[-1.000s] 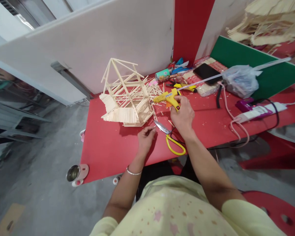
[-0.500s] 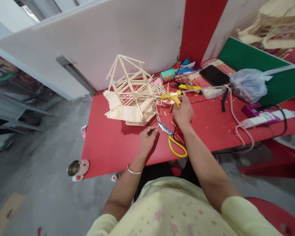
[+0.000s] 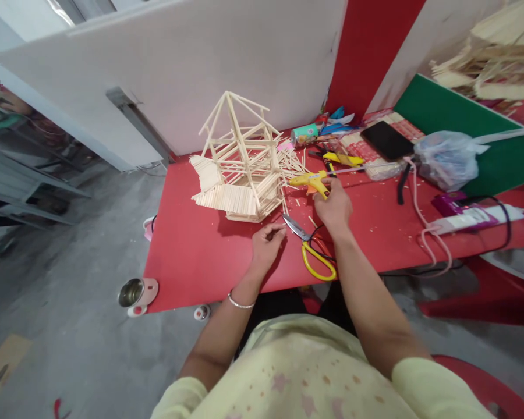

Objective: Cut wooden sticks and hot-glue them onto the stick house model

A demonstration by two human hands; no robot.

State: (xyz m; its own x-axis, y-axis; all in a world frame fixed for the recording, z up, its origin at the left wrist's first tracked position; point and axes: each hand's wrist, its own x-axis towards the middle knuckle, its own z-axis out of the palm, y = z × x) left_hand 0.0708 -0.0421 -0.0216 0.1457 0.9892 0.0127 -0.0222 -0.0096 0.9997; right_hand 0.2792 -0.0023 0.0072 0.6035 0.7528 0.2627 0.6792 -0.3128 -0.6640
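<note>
A yellow hot glue gun (image 3: 311, 181) is in my right hand (image 3: 334, 207), its nozzle pointing left at the side of a house-like model (image 3: 240, 169) built of thin wooden sticks. The model stands on the red table with an open roof frame and slatted panels. My left hand (image 3: 267, 244) is in front of the model, thumb and fingertips pinched together. Whatever is between them is too small to make out. Scissors with yellow handles (image 3: 318, 262) lie between my hands, blades toward the model. Loose wooden sticks (image 3: 294, 160) are heaped behind and right of the model.
Behind my right hand lie a yellow cutter (image 3: 344, 159), a green can (image 3: 304, 134) and a black phone (image 3: 387, 141). Farther right are a plastic bag (image 3: 446, 160) and a power strip (image 3: 475, 220) with cords. A cup (image 3: 138, 293) sits at the table's left corner.
The glue gun in my right hand has pulled back slightly from the model and tilted. My left hand keeps its pinch. The whole view has shifted a little.
</note>
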